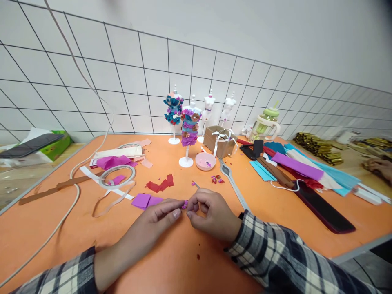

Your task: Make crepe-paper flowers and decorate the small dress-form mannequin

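A small crumpled piece of purple tissue-like paper [184, 204] sits between the two hands, on the person's side of the shallow round pink plastic bowl [200, 167] and a little to its left. The left hand [151, 222] reaches in with its fingers held long and together, thumb drawn close beneath, and seems to hold the piece at the very tips. The right hand [214, 212] has thumb and forefinger curled into a narrow pinch right beside it; whether they have closed on the paper I cannot tell. The step looks like fine pinching and shaping, so it would go best with the left fingers kept steady as a light clamp while the right makes small turns at the base, since hard squeezing could crush or tear such thin paper. The piece stands just past the left fingertips, leaving its edges open to the right-hand pinch rather than buried in the palm. Folded flat squares of purple paper [146, 201] lie left of the bowl and nearer the person, torn scraps of red paper [161, 183] directly left of it, and a loose cluster of tiny red and purple paper bits [217, 179] just before it.
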A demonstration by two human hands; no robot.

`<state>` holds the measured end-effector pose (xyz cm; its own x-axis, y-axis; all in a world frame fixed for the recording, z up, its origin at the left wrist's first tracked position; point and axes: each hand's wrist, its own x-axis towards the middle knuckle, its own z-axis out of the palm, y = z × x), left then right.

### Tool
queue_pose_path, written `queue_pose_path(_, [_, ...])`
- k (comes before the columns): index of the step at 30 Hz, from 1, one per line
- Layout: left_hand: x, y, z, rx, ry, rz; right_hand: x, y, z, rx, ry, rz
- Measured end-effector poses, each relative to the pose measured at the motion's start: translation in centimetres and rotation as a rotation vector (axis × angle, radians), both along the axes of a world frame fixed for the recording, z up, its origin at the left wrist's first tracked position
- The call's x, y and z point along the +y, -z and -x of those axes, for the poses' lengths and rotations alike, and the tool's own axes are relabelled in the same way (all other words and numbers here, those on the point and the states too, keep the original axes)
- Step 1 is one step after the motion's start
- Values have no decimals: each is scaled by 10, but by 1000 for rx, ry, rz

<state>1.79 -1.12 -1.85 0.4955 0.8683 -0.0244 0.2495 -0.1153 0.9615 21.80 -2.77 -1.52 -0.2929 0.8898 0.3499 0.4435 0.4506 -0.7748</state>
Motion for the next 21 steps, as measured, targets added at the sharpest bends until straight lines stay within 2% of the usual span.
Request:
queue_pose_path(6, [-1, 4, -2, -5, -25, 39, 1, 2, -2, -14, 56, 23])
queue_pose_path(13, [0, 5, -3, -49, 13, 76, 2, 1, -4, -3, -28, -53])
queue_pose_path(18, [0, 4, -2, -34, 30, 42, 1, 1, -3, 45, -9, -30])
queue_pose_path(21, [-1, 5, -2, 8, 83, -4, 2, 3, -1, 54, -17, -1])
